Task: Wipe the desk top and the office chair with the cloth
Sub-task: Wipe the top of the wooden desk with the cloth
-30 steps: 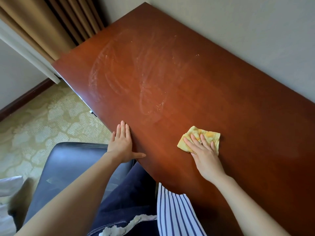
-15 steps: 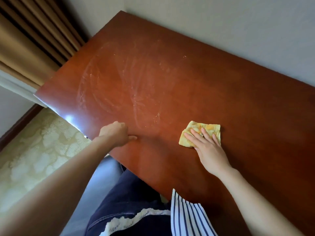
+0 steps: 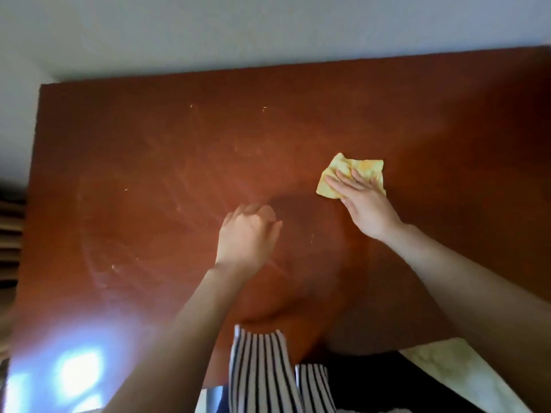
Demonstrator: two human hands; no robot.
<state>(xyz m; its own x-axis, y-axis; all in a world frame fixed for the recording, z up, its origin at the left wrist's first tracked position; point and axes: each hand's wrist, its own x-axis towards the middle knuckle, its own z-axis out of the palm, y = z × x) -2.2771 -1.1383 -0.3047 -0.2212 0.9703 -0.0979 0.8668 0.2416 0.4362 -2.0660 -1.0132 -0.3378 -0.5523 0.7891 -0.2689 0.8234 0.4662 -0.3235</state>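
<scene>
The red-brown wooden desk top [image 3: 298, 114] fills most of the frame, its far edge against a pale wall [image 3: 268, 31] along the top. Across its left half and centre lie faint whitish streaks [image 3: 167, 204] in arcs, with a few light specks. Window glare [image 3: 77, 374] washes out the lower left corner. A striped garment [image 3: 262, 368] hangs at bottom centre. The office chair cannot be made out.

Both forearms reach up from the bottom edge. The right arm runs diagonally from the lower right, and the right hand [image 3: 362, 204] lies palm down, right of centre, its fingers straight and spread, pressing the cloth flat rather than gripping it. The left hand [image 3: 247, 234] is at centre, touching the desk, its fingers curled under and its thumb out to the right. It appears to hold nothing, though it is blurred.

The yellow cloth [image 3: 357, 166] is a small folded pad under the right fingertips, flat on the desk, its longer side running roughly left to right.

The streaked patch lies left of the cloth, and the left hand sits between the two. A leftward sweep probably comes next, and the left hand would need to shift clear.
</scene>
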